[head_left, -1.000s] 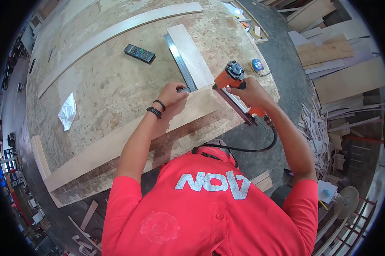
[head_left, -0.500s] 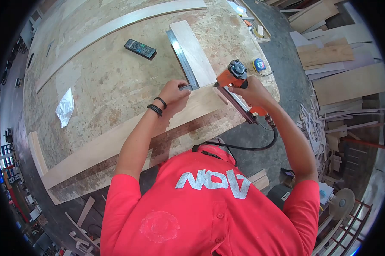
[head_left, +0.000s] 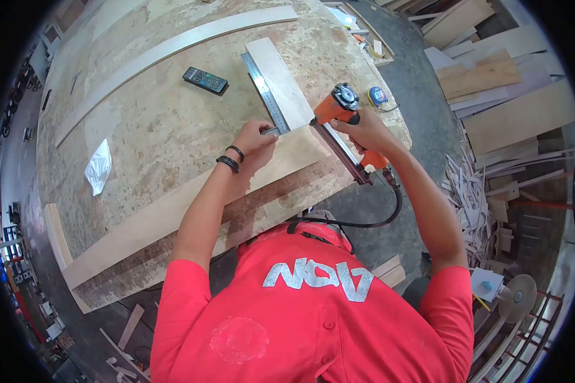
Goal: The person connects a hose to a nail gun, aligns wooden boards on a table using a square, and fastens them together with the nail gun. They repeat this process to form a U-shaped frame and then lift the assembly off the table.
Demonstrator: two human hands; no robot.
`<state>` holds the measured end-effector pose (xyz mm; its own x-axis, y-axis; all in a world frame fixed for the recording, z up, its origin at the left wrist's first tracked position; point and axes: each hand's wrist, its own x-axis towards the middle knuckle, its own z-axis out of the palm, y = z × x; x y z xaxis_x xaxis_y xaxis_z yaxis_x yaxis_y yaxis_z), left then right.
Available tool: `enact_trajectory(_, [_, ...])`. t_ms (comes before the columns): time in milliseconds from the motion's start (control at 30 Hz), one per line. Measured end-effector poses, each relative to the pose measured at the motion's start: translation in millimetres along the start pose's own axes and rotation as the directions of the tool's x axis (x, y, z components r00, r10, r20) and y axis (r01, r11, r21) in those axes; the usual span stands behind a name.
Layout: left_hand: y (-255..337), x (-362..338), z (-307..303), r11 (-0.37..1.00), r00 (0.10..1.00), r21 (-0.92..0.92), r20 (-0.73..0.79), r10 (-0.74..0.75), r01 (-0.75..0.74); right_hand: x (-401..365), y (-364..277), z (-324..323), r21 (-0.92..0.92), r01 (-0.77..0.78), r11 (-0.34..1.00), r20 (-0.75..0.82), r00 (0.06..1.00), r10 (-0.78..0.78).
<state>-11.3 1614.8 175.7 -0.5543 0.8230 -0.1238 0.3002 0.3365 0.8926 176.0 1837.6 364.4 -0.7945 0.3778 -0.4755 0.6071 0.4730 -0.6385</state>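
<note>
My right hand [head_left: 371, 133] is wrapped round the handle of an orange nail gun [head_left: 334, 110], whose dark nose meets the joint between two boards. One is a long pale board [head_left: 179, 198] running along the near side of the workbench. A shorter board [head_left: 282, 80] butts against its right end at an angle. Along the left edge of the shorter board lies a steel square [head_left: 263, 89] with ruler markings. My left hand [head_left: 254, 137] pinches the square's lower end beside the long board's edge.
On the workbench [head_left: 153, 121] lie a remote control [head_left: 205, 81], a crumpled white wrapper [head_left: 98, 167], a blue tape measure [head_left: 377, 96] and a long curved strip [head_left: 166, 48]. A black air hose [head_left: 370, 223] loops from the gun near my waist. Wood offcuts [head_left: 475, 210] are piled on the right.
The view has shifted a little. My right hand and the nail gun have moved slightly away from me, its nose staying by the joint. My left hand keeps its hold on the square.
</note>
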Motion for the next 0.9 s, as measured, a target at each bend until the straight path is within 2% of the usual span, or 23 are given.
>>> enact_trajectory(33, [-3,0,1,1.000,1.000,-0.009,0.001,-0.006,0.006,-4,-2,-2,-0.005,0.004,1.000,0.004,1.000,-0.004])
enact_trajectory(100, [-6,3,3,1.000,1.000,-0.004,0.003,-0.014,0.014,-14,-4,-7,-0.040,-0.033,0.999,-0.096,0.995,0.029])
enact_trajectory(200, [-6,2,3,0.999,0.999,-0.018,-0.006,-0.040,0.040,-33,-13,-13,0.000,-0.004,1.000,-0.101,0.995,0.004])
enact_trajectory(267, [-4,-1,2,0.997,0.998,-0.044,-0.015,-0.059,0.058,-39,-10,-13,-0.010,0.019,1.000,-0.085,0.996,-0.020])
enact_trajectory(433, [-6,-5,-10,0.986,0.988,0.128,-0.125,-0.094,0.110,-50,6,0,-0.074,-0.079,0.994,-0.009,0.997,0.079])
enact_trajectory(533, [-11,-6,-15,0.966,0.982,0.189,-0.107,-0.156,0.174,-54,12,10,-0.163,-0.090,0.982,0.039,0.994,0.098])
enact_trajectory(567, [-13,-7,-15,0.966,0.982,0.190,-0.104,-0.155,0.172,-58,11,13,-0.102,-0.068,0.992,0.045,0.996,0.073])
enact_trajectory(667, [-21,-7,-13,0.961,0.983,0.219,-0.113,-0.146,0.168,-58,12,19,-0.163,-0.072,0.984,0.070,0.994,0.085])
enact_trajectory(733, [-22,-10,-11,0.956,0.981,0.237,-0.126,-0.148,0.175,-59,14,22,-0.126,-0.074,0.989,0.077,0.993,0.084])
enact_trajectory(800, [-22,-10,-12,0.950,0.980,0.253,-0.119,-0.157,0.183,-58,15,25,-0.121,-0.005,0.993,0.048,0.999,0.011])
enact_trajectory(900, [-19,-9,-12,0.940,0.979,0.279,-0.114,-0.170,0.196,-57,13,27,-0.113,-0.072,0.991,0.067,0.995,0.080])
